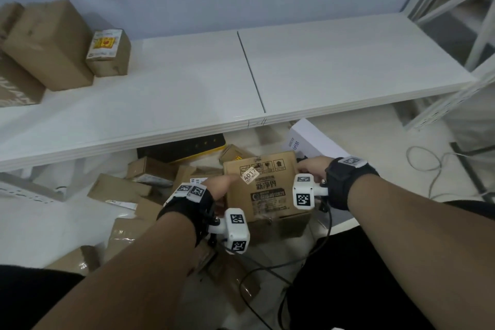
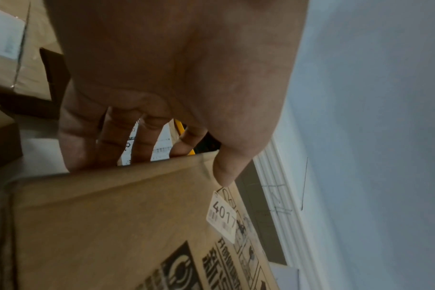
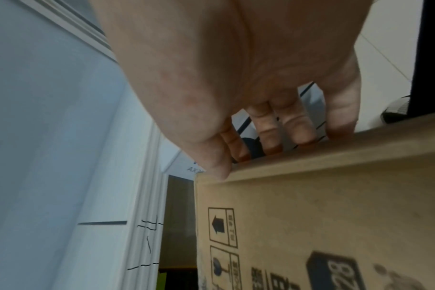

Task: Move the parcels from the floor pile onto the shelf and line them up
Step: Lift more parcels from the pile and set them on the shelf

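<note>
A brown cardboard parcel [image 1: 267, 195] with black print and a white "4017" sticker [image 1: 250, 175] sits on top of the floor pile [image 1: 126, 190], just below the white shelf [image 1: 321, 67]. My left hand [image 1: 222, 187] grips its left side. In the left wrist view the thumb [image 2: 224, 172] lies on the top face of the parcel [image 2: 112, 225] and the fingers [image 2: 75, 141] reach down the side. My right hand [image 1: 312, 166] grips the right far corner. In the right wrist view its fingers [image 3: 298, 127] curl over the edge of the parcel [image 3: 335, 196].
Three parcels stand at the shelf's left end: a large brown box [image 1: 51, 43], a small yellow-labelled one [image 1: 109, 51] and one at the edge [image 1: 16, 83]. A white box [image 1: 310, 142] and a black-yellow flat box [image 1: 184, 146] lie under the shelf. Cables [image 1: 426, 161] trail on the floor at right.
</note>
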A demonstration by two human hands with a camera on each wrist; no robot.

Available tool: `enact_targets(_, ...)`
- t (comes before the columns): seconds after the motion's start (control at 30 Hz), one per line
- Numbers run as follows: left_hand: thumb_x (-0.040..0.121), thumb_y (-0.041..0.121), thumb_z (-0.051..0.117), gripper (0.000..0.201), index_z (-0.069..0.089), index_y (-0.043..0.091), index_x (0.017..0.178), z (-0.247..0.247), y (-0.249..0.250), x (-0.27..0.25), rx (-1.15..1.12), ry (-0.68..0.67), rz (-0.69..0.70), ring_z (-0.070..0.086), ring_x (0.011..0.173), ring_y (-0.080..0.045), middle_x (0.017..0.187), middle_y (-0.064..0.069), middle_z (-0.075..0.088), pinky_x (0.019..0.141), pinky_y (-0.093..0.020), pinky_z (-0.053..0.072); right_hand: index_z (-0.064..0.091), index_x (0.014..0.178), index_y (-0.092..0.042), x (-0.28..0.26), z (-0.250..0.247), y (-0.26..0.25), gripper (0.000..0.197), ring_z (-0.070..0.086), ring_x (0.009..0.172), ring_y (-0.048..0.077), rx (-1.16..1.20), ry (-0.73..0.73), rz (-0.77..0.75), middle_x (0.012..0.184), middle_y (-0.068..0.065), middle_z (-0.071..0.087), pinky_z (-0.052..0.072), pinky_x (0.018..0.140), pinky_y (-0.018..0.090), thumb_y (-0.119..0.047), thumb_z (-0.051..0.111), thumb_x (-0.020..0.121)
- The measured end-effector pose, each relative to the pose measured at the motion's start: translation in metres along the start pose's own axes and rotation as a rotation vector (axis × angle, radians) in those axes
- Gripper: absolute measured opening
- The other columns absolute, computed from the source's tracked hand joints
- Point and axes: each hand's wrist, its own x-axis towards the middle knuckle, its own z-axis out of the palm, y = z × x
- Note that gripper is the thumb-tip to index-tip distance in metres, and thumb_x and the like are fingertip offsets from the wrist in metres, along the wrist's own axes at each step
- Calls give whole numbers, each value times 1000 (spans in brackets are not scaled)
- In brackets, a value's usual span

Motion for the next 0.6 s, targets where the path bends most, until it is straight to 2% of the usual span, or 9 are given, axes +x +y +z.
enact_targets(0.07,92,47,58,36,59,15,108,-3,2,-4,19,6,18,59,78,-23,91,-8,62,57,-30,43,58,87,-5,-8,-4,-3,3,53,61,21,0,-17,-19,77,11,57,42,56,29,-5,56,90)
enact_targets(0.13,92,42,59,28,60,16,102,-6,4,-10,17,4,25,60,81,-23,93,-8,63,59,-31,46,62,96,-5,-14,-5,-5,8,50,57,19,-26,-27,-45,73,10,55,40,52,27,-6,56,91)
enact_targets(0.23,79,48,64,42,65,15,106,-8,9,-17,19,-34,49,66,97,-31,107,-12,68,82,-43,57,62,112,1,-23,-4,-6,22,55,69,24,-20,-8,-86,78,13,58,43,58,30,-12,55,96)
enact_targets(0.3,67,50,65,57,65,17,113,-13,11,-13,17,-34,54,67,101,-33,112,-12,70,87,-49,56,62,106,3,-32,-4,-7,22,55,81,27,-20,7,-85,86,16,62,45,65,32,-15,52,99)
enact_targets(0.37,68,50,66,53,66,21,112,-21,12,-3,21,-24,55,69,98,-32,111,-9,71,86,-50,56,57,85,-2,-39,-5,-9,20,54,83,26,-20,13,-77,82,14,57,44,69,33,-14,49,100)
enact_targets(0.43,69,52,68,50,69,23,109,-30,20,-8,27,-34,73,70,99,-29,111,-6,73,89,-50,55,56,83,-4,-47,-8,-15,17,55,87,29,20,10,-73,87,16,57,46,78,39,-11,51,98)
enact_targets(0.5,78,46,67,36,72,18,100,-37,30,-24,42,-42,117,69,97,-26,106,-5,73,93,-48,53,56,83,-3,-54,-15,-20,13,57,90,32,67,22,-93,92,17,59,49,85,44,-9,53,95)
enact_targets(0.53,84,39,66,25,71,16,94,-40,34,-37,34,-48,131,68,90,-25,99,-5,71,90,-44,54,56,83,-4,-58,-19,-23,13,60,92,33,65,22,-101,95,18,60,50,87,44,-9,55,95)
enact_targets(0.6,89,27,64,14,69,15,84,-43,42,-61,-10,-55,152,65,69,-20,82,-4,68,69,-33,54,56,88,-4,-69,-25,-34,8,63,94,34,8,27,-114,99,18,62,52,86,43,-11,59,92)
